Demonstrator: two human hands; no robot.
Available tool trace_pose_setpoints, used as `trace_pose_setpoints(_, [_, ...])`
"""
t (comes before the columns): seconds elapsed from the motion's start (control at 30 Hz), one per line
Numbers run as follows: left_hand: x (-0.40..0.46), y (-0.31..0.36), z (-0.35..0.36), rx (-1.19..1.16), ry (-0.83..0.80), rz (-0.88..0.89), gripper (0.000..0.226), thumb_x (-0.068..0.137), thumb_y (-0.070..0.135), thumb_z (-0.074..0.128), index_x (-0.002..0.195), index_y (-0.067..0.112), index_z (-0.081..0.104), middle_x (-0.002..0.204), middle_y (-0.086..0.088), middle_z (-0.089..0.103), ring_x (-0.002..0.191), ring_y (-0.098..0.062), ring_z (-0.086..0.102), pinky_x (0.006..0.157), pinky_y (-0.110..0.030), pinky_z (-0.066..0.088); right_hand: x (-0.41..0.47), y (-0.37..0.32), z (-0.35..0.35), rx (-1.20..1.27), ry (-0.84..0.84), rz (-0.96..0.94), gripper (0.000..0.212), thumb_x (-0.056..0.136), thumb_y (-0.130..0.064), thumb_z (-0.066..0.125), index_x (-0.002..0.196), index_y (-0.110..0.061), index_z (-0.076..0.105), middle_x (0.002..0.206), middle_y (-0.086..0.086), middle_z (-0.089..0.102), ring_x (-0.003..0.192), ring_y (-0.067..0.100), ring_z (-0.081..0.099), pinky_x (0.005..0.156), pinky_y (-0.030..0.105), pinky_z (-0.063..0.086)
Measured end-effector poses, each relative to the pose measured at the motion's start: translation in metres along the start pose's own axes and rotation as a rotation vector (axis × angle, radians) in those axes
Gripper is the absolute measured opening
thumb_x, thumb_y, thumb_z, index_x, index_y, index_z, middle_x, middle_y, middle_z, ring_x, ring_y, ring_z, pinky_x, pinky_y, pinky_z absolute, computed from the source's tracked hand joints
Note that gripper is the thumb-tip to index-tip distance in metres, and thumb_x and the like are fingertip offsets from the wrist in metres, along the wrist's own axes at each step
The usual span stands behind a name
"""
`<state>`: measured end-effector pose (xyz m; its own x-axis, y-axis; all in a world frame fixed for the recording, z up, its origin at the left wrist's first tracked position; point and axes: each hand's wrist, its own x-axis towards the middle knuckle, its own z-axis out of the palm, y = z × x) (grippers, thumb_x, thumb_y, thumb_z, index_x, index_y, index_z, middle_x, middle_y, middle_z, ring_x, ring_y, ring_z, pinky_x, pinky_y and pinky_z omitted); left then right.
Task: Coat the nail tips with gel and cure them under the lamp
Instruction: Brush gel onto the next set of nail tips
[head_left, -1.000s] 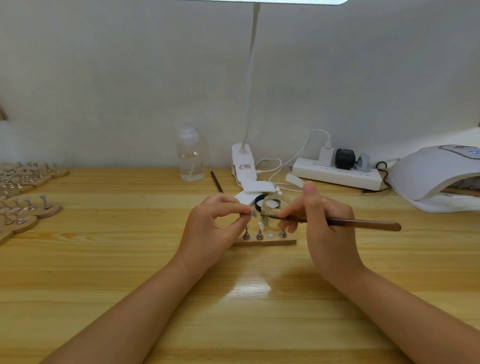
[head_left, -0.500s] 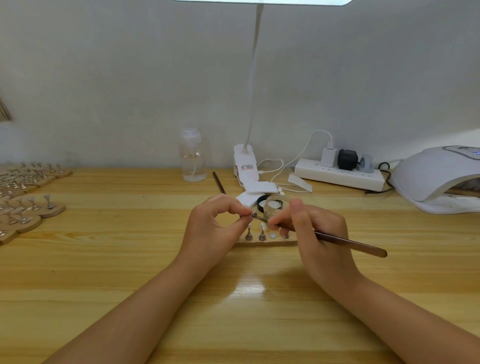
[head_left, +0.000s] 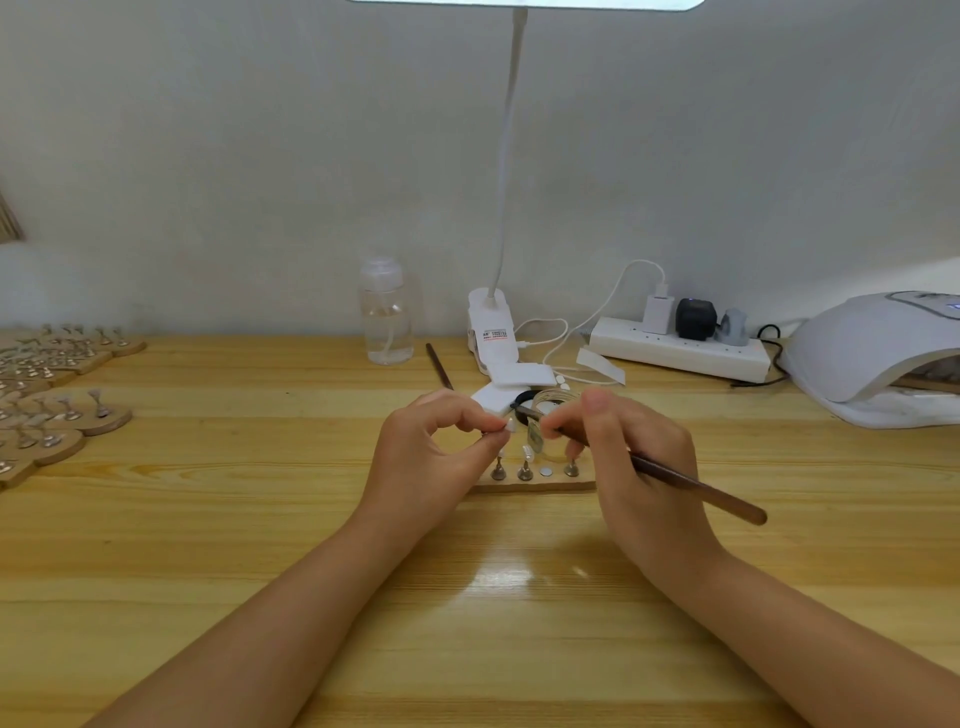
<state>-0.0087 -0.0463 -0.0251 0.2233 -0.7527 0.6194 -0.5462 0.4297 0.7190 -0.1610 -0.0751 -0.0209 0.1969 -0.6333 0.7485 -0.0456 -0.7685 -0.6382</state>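
Note:
My left hand (head_left: 434, 449) pinches a small white nail tip (head_left: 509, 426) between thumb and forefinger, just above a small wooden holder (head_left: 535, 484) carrying metal stands with tips. My right hand (head_left: 631, 452) grips a brown brush (head_left: 691, 486) like a pen, its bristle end touching the pinched tip. A clear gel jar (head_left: 558, 402) sits right behind the hands, partly hidden. The white curing lamp (head_left: 878, 351) stands at the far right of the table.
Several wooden holders with nail tips (head_left: 57, 400) lie at the left edge. A clear bottle (head_left: 387, 312), a second brush (head_left: 439, 366), a clip desk lamp (head_left: 493, 332), white pads (head_left: 511, 382) and a power strip (head_left: 680, 351) line the back.
The brush handle has swung lower and its bristle end has come onto the tip in my left hand. Both hands stay in the same spot.

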Motion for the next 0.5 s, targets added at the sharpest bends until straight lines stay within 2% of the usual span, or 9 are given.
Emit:
trace_pose_setpoints(0.13, [0.0003, 0.0009, 0.0002, 0.000, 0.001, -0.001, 0.030, 0.068, 0.004, 0.076, 0.067, 0.031, 0.064, 0.071, 0.007, 0.064, 0.073, -0.007, 0.057, 0.073, -0.012, 0.043, -0.0016, 0.0000, 0.0000, 0.086, -0.020, 0.057, 0.041, 0.088, -0.039, 0.037, 0.065, -0.022, 0.066, 0.056, -0.006, 0.064, 0.056, 0.002, 0.061, 0.057, 0.012, 0.045])
trace_pose_setpoints(0.27, [0.0004, 0.0003, -0.0003, 0.007, -0.003, -0.003, 0.027, 0.068, 0.004, 0.076, 0.068, 0.030, 0.065, 0.072, 0.007, 0.064, 0.073, -0.005, 0.056, 0.072, -0.011, 0.043, -0.0001, 0.0003, -0.0001, 0.006, -0.025, 0.024, 0.041, 0.090, -0.036, 0.035, 0.072, -0.018, 0.067, 0.066, -0.009, 0.065, 0.065, -0.002, 0.061, 0.061, 0.008, 0.044])
trace_pose_setpoints(0.4, [0.0004, 0.0011, 0.0000, 0.006, -0.004, -0.006, 0.026, 0.068, 0.005, 0.076, 0.067, 0.029, 0.066, 0.072, 0.007, 0.064, 0.073, -0.006, 0.056, 0.072, -0.011, 0.042, -0.0016, -0.0001, -0.0010, 0.092, -0.010, 0.096, 0.044, 0.087, -0.043, 0.035, 0.063, -0.023, 0.066, 0.057, 0.000, 0.065, 0.056, 0.004, 0.061, 0.058, 0.017, 0.047])
trace_pose_setpoints(0.5, [0.0005, 0.0005, 0.0000, 0.011, -0.007, -0.006, 0.025, 0.068, 0.006, 0.076, 0.067, 0.029, 0.066, 0.072, 0.006, 0.065, 0.073, -0.007, 0.057, 0.073, -0.013, 0.043, -0.0002, -0.0008, -0.0011, 0.007, -0.019, 0.042, 0.036, 0.090, -0.037, 0.037, 0.071, -0.024, 0.065, 0.064, -0.008, 0.064, 0.065, -0.001, 0.061, 0.062, 0.008, 0.043])
